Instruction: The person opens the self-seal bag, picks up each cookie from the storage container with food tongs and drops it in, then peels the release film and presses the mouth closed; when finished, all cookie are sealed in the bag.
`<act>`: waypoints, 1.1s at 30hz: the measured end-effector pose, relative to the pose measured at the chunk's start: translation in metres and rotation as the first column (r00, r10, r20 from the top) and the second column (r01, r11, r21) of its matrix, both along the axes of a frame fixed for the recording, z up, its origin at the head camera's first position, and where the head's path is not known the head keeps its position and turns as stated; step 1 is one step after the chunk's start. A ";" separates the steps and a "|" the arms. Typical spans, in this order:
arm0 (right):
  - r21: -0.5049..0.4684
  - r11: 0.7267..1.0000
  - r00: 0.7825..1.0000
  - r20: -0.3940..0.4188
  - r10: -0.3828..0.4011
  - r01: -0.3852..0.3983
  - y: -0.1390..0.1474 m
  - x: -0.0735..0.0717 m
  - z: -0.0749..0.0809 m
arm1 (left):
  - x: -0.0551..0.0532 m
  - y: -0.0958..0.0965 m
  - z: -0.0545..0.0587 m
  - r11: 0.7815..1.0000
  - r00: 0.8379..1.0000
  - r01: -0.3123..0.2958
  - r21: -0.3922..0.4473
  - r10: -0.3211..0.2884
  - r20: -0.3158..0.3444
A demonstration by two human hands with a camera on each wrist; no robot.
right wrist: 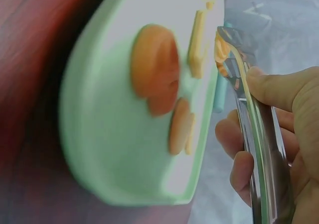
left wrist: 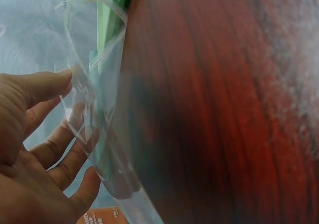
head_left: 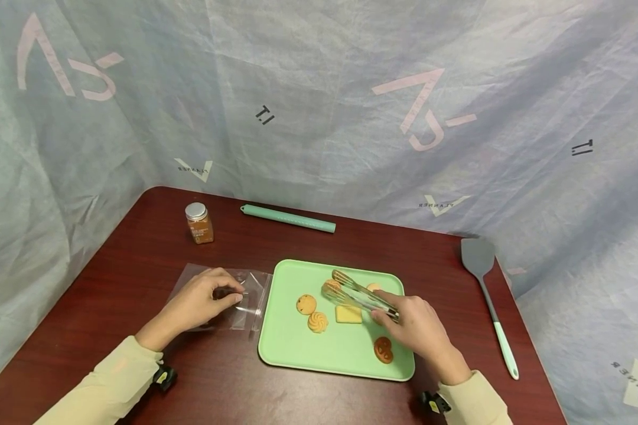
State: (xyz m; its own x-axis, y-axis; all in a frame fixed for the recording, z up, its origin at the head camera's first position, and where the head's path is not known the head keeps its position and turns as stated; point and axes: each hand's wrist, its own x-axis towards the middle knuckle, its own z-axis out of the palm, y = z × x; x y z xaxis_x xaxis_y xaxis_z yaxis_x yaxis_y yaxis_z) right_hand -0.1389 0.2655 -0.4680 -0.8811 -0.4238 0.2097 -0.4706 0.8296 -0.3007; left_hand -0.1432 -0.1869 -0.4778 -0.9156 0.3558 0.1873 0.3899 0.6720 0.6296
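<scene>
My left hand (head_left: pixel 199 301) pinches the upper side of a clear plastic zip bag (head_left: pixel 251 316) lying left of the tray; in the left wrist view the bag's film (left wrist: pixel 107 92) stands lifted at the fingers. My right hand (head_left: pixel 416 324) grips metal tongs (head_left: pixel 347 281) over the light green tray (head_left: pixel 292 356). A round cookie (head_left: pixel 331 285) sits between the tong heads. On the tray lie a chocolate-chip cookie (head_left: pixel 306 304), a swirled cookie (head_left: pixel 318 322), a rectangular biscuit (head_left: pixel 348 314) and a brown pretzel-shaped cookie (head_left: pixel 383 350). Another pale cookie (head_left: pixel 373 287) is partly behind the tongs.
A jar with a silver lid (head_left: pixel 199 224) stands at the back left. A long mint-green stick (head_left: pixel 289 218) lies behind the tray. On the right lies a grey spatula (head_left: pixel 487 292) with a mint handle. A grey cloth (head_left: pixel 319 118) hangs behind the dark red table (head_left: pixel 228 378).
</scene>
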 end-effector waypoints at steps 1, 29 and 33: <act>-0.009 1.000 1.000 -0.001 0.008 -0.008 -0.002 0.000 0.002 | 0.000 0.000 0.000 1.000 1.000 0.000 0.002 0.000 0.000; -0.011 0.933 0.932 0.033 0.360 -0.360 -0.129 -0.009 0.013 | 0.004 -0.005 0.006 0.989 1.000 0.023 0.147 -0.020 -0.024; 0.011 0.922 0.922 0.004 0.387 -0.387 -0.136 -0.010 0.014 | 0.004 -0.004 0.007 0.985 0.999 0.038 0.167 -0.033 -0.029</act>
State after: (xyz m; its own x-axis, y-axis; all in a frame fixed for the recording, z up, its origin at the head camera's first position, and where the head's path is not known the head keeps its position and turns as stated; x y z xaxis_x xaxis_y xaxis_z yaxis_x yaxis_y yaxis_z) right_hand -0.1490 0.1295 -0.4542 -0.6483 -0.7341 0.2019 -0.7551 0.5861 -0.2936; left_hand -0.1394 -0.1909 -0.4709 -0.8971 0.3496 0.2703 0.4291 0.5431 0.7217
